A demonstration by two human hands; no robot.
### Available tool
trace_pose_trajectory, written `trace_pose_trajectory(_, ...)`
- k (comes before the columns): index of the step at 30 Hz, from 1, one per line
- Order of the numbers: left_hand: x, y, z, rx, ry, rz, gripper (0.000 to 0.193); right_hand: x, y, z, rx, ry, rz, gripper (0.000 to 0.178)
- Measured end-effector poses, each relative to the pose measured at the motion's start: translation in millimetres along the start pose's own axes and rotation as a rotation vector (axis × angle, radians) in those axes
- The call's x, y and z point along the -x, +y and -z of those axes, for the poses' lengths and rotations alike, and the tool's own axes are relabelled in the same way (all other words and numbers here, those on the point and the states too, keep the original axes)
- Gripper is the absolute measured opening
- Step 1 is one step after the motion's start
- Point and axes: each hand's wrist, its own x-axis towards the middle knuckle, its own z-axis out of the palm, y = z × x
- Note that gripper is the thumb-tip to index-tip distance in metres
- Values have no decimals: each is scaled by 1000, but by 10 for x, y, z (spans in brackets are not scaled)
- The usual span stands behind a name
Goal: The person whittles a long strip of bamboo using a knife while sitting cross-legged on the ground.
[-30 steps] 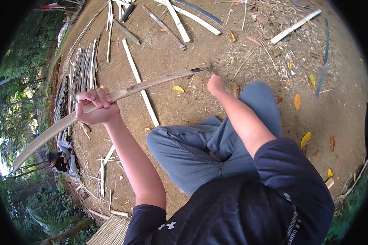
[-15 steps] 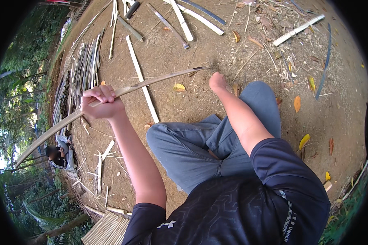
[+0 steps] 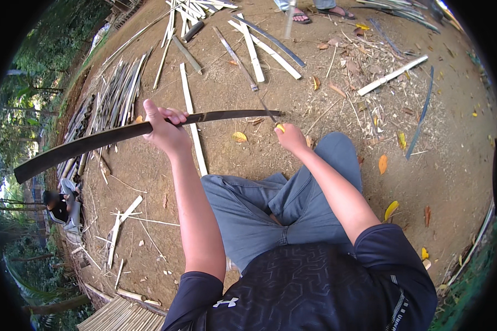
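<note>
A long, curved bamboo strip (image 3: 88, 144) runs from the left across to the middle, its dark outer face showing. My left hand (image 3: 168, 131) is closed around it near its middle, the thumb pointing up. In my right hand (image 3: 292, 138) is a knife (image 3: 268, 111) with a yellow handle, most of which the closed fingers hide. Its thin blade points up and to the left, crossing the strip near the right end; whether blade and strip touch, I cannot tell. Both hands are held in front of my crossed legs (image 3: 248, 215).
Pale split bamboo pieces (image 3: 254, 55) lie ahead on the bare soil, with a longer slat (image 3: 193, 118) beyond my left forearm. Bamboo poles (image 3: 113, 102) are piled at far left. A person (image 3: 63, 207) sits left; another's sandalled feet (image 3: 301, 15) stand at the top.
The strip has been turned from its pale face to its dark one. My left hand has shifted right along with it. The knife blade shows clearly, and a person's feet have come into view.
</note>
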Motion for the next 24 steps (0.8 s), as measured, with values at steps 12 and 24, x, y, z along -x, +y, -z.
trace_pose_trajectory(12,83,204,431,60,54,34,41,441,-335,157,201,-205,193,34)
trace_pose_trajectory(24,-21,114,604,64,102,-9,36,458,-498,-57,294,-244,118,37)
